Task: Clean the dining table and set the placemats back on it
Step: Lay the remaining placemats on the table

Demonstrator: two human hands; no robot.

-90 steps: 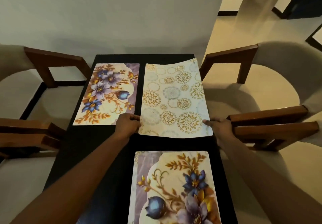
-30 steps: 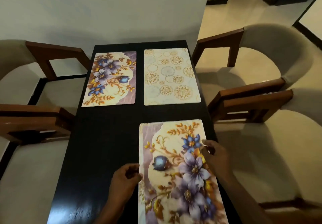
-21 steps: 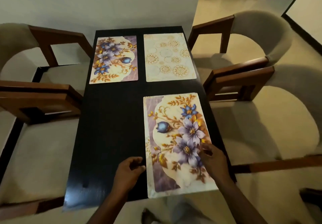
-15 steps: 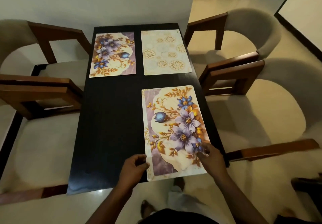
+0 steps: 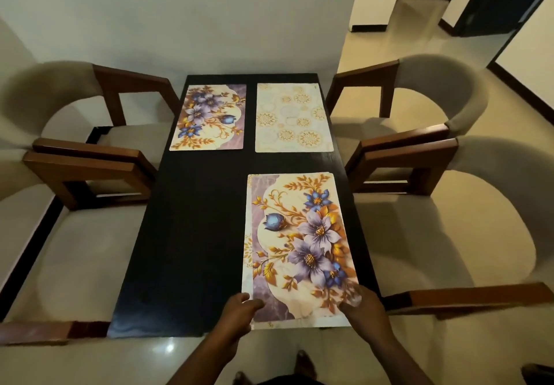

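A dark dining table (image 5: 192,234) carries three placemats. A floral placemat (image 5: 208,118) lies at the far left and a cream placemat with gold medallions (image 5: 293,118) at the far right. A second floral placemat (image 5: 299,246) lies at the near right, and the edge of another mat shows under its left side. My left hand (image 5: 239,312) grips its near left corner. My right hand (image 5: 364,309) holds its near right corner. The near edge of this mat reaches the table's front edge.
Two beige chairs with wooden arms stand on the left (image 5: 75,157) and two on the right (image 5: 425,151), pushed close to the table. A white wall (image 5: 209,19) is behind the table. A doorway (image 5: 494,1) opens at the far right. My feet show below the table edge.
Three seconds ago my hands were laying the cream mat at the far right. They have since come back to the near floral mat and slid down its sides to the near corners.
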